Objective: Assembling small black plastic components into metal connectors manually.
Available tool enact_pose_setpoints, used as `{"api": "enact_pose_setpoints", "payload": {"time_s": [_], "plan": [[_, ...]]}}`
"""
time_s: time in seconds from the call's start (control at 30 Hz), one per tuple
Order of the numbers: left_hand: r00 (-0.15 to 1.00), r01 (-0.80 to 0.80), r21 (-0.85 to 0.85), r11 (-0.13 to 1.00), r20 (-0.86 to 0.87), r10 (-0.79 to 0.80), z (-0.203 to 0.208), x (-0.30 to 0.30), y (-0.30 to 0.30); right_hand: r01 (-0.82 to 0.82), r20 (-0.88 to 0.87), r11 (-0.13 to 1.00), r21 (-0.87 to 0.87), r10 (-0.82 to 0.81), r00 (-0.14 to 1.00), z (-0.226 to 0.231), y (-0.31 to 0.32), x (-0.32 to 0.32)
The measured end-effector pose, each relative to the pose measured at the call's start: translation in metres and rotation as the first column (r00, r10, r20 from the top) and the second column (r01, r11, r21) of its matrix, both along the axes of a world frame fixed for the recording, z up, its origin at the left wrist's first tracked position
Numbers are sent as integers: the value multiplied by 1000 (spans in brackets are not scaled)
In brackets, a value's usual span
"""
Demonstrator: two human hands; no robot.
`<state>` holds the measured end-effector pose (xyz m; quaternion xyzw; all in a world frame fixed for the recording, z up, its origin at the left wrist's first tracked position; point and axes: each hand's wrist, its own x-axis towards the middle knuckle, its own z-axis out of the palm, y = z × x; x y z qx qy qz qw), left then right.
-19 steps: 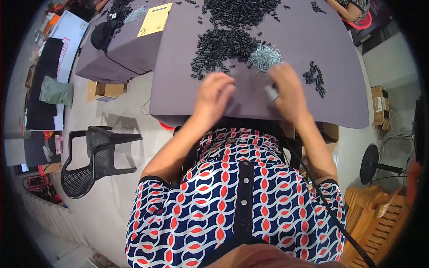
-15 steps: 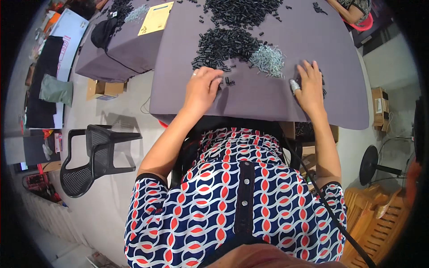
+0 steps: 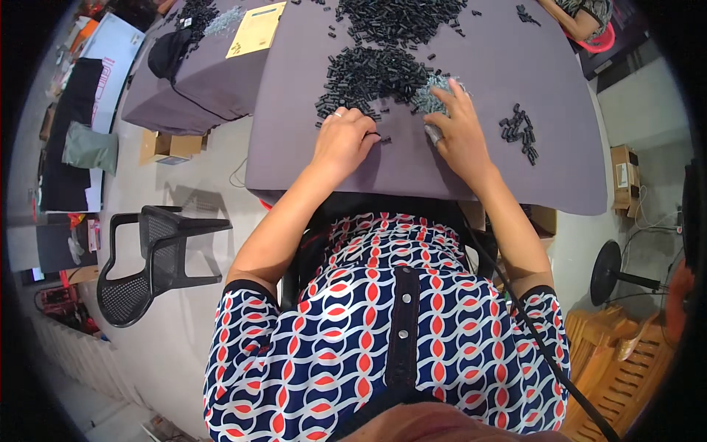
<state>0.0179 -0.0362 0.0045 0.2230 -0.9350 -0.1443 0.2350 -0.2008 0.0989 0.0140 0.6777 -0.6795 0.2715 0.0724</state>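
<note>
My left hand (image 3: 343,144) is at the near edge of a pile of small black cylindrical plastic pieces (image 3: 368,74), its fingers curled. A small black piece (image 3: 374,137) shows between its thumb and forefinger, and another loose piece (image 3: 387,141) lies just beside it. My right hand (image 3: 462,136) reaches over a heap of small silvery screw-like parts (image 3: 427,98), fingers apart, covering part of the heap. Its thumb wears a grey wrapping (image 3: 434,133). To the right of that hand lies a small scattered group of black pieces (image 3: 521,132).
A larger black pile (image 3: 398,18) sits farther back on the grey cloth-covered table (image 3: 545,180). On the left table are a yellow paper (image 3: 256,29) and a black cap-like item (image 3: 169,53). Another person's arm (image 3: 578,22) shows far right. A black chair (image 3: 158,250) stands left.
My right hand has moved left, from the scattered black group to the silvery heap, uncovering that group. My left hand has shifted slightly right and now pinches a black piece.
</note>
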Motion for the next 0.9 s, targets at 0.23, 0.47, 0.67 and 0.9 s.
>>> {"api": "enact_pose_setpoints", "payload": {"time_s": [0.23,0.47,0.67,0.9], "plan": [[990,-37,75,996,-131,47,0,2,-3,15,-38,1000,6,-15,999,-10,-22,-7],[975,-88,87,992,-194,104,1,5,0,-32,42,999,7,31,999,18,-7,8],[942,-188,192,963,-243,233,-2,19,-13,-122,686,968,220,-65,725,4,16,12],[984,-53,61,997,-168,63,7,12,0,-108,786,981,163,-62,615,-18,11,13]]}}
